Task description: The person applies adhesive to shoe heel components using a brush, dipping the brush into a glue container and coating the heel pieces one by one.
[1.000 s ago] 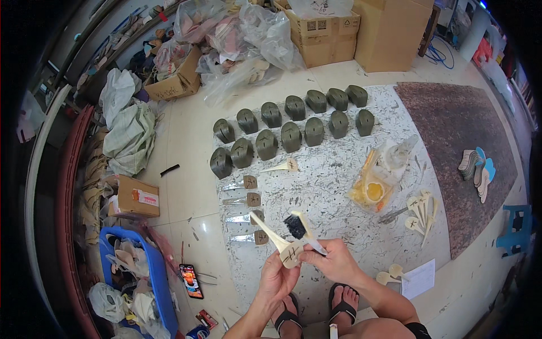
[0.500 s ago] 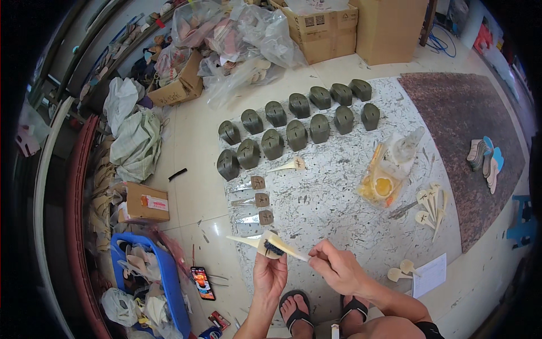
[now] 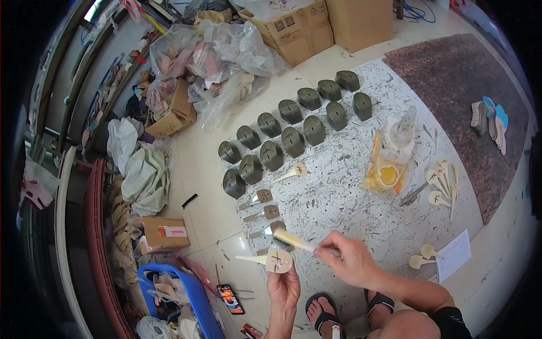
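Observation:
My left hand (image 3: 283, 287) holds up a cream-coloured piece (image 3: 279, 261) by its round end, fingers beneath it. Its thin tapered tail points left, and a dark pen mark shows on the upper face. In my right hand (image 3: 349, 257) is a brush (image 3: 294, 240), gripped by its pale handle. The brush's dark bristles sit at the upper edge of the cream piece; whether they touch it I cannot tell. Beyond them, brown-ended clear strips (image 3: 271, 212) lie in a column. Another cream piece (image 3: 298, 169) rests past the strips.
Two rows of dark green shoe heels (image 3: 293, 141) stand on the stained white board (image 3: 339, 195). To the right are a bagged container with yellow contents (image 3: 388, 176), several cream pieces (image 3: 439, 198) and a paper sheet (image 3: 453, 255). A phone (image 3: 230, 299) and blue bin (image 3: 212, 322) are at left.
The brush has lifted off the cream piece toward its far edge. The piece has turned, so its marked face shows. My view has shifted, moving the surroundings in the picture.

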`<action>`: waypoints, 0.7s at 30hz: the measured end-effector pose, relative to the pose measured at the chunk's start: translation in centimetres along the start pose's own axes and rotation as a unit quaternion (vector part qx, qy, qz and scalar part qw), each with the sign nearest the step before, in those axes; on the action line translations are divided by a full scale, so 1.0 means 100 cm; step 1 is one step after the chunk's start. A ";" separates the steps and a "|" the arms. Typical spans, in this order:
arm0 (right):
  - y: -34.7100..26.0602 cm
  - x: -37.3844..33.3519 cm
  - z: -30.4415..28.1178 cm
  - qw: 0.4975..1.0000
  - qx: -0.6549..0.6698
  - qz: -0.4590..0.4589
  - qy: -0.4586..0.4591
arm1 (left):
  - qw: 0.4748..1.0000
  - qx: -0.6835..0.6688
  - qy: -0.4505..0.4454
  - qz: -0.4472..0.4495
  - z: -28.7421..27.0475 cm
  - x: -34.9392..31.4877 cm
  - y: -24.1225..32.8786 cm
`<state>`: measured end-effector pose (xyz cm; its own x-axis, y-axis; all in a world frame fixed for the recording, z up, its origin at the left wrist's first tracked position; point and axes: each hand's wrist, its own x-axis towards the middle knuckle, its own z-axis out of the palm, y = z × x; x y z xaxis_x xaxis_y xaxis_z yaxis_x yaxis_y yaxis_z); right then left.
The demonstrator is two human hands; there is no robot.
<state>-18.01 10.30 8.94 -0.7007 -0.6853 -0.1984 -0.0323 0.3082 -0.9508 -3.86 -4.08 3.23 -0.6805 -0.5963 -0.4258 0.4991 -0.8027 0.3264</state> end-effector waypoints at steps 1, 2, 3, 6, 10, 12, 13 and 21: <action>0.001 0.000 0.000 1.000 0.006 0.001 0.001 | 1.000 -0.006 -0.007 -0.003 0.000 0.000 0.002; 0.003 -0.002 -0.001 0.999 0.045 -0.026 0.003 | 1.000 0.001 -0.005 -0.003 0.001 0.000 0.002; 0.004 -0.003 -0.001 0.995 0.081 -0.051 0.007 | 1.000 0.006 -0.010 -0.001 0.004 0.001 0.000; 0.002 -0.002 0.002 0.999 -0.003 -0.020 0.033 | 1.000 0.003 -0.019 -0.006 -0.002 0.002 0.003; -0.003 -0.005 0.001 0.995 0.066 -0.054 0.060 | 1.000 -0.016 -0.004 -0.017 -0.004 0.001 0.004; -0.003 -0.008 0.005 0.972 -0.033 -0.234 -0.007 | 0.999 -0.019 -0.003 -0.028 -0.008 -0.003 0.005; -0.003 -0.008 0.005 0.972 -0.032 -0.233 -0.007 | 0.999 -0.024 -0.004 -0.039 -0.009 -0.004 0.006; -0.003 -0.003 0.005 0.946 0.009 -0.312 0.082 | 0.987 -0.095 0.024 -0.127 -0.006 -0.009 0.011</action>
<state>-17.43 10.13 9.20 -0.6498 -0.6185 0.4419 -0.4660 -0.1352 -0.8744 -2.37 -4.40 3.46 -0.7732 -0.3709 -0.5145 0.4098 -0.9113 0.0411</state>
